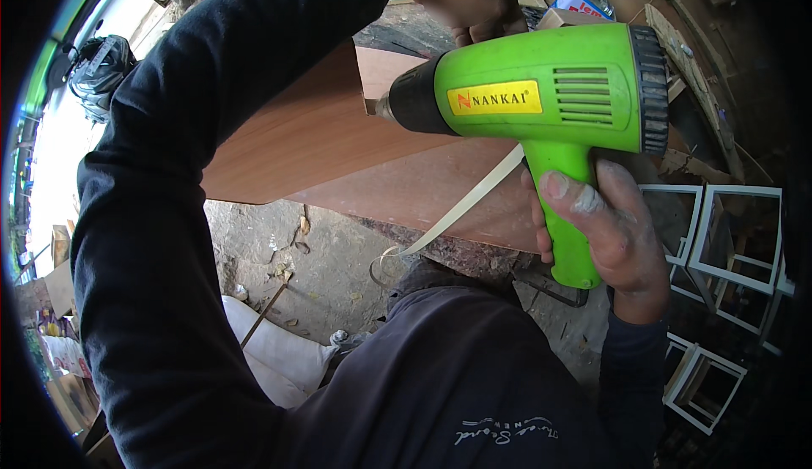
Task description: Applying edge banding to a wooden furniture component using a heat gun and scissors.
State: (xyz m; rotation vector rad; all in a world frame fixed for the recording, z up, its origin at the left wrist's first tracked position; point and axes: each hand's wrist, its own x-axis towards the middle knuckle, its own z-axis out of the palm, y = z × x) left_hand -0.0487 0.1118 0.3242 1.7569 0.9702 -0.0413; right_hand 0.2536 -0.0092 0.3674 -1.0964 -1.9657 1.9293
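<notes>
In the head view, the right hand, right of centre, is wrapped round the handle of a bright green plastic heat gun. Its thumb, smeared with white, lies across the near side of the grip, and fingertips show past the handle's left edge. The heat gun fills the upper right of the centre, its black nozzle collar pointing left and its silver metal tip just beside the edge of a smooth reddish-brown wooden panel.

The left hand is at the top centre, at the end of a long dark sleeve that arches up from the lower left. It is blurred and partly behind the heat gun; its fingers look bent, but how far it is closed and whether it holds anything cannot be told.

A flat brown board spreads below the panel. A narrow cream strip slants from behind the handle down to a curl near the centre; whether the right hand holds it cannot be told. White rectangular frames stand at the right, and a dark backpack sits at the upper left.
</notes>
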